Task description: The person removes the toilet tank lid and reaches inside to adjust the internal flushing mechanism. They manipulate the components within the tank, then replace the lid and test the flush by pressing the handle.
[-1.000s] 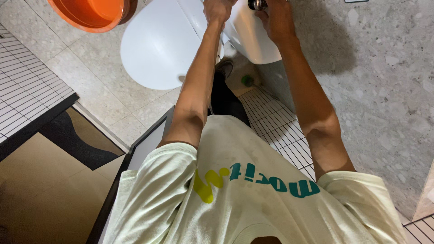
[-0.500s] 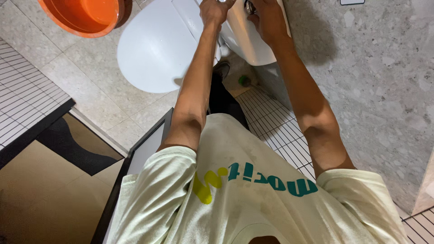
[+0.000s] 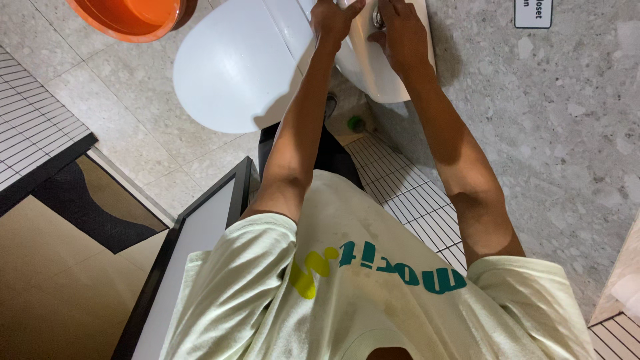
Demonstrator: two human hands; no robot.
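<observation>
- A white toilet tank (image 3: pixel 373 67), smooth and glossy, is standing against the speckled grey wall at the top of the view; only its rounded underside and part of its top are showing.
- A small chrome flush fitting (image 3: pixel 379 19) is sitting on the tank's top, partly hidden, its shape being too small to make out.
- A white toilet lid (image 3: pixel 233 67), oval and closed flat, is lying just beside the tank, its rear edge touching it.
- The left hand (image 3: pixel 333 17) is resting on the tank's near edge, fingers curled over something pale that cannot be told.
- The right hand (image 3: pixel 400 33) is lying flat on the tank, just beside the chrome fitting.
</observation>
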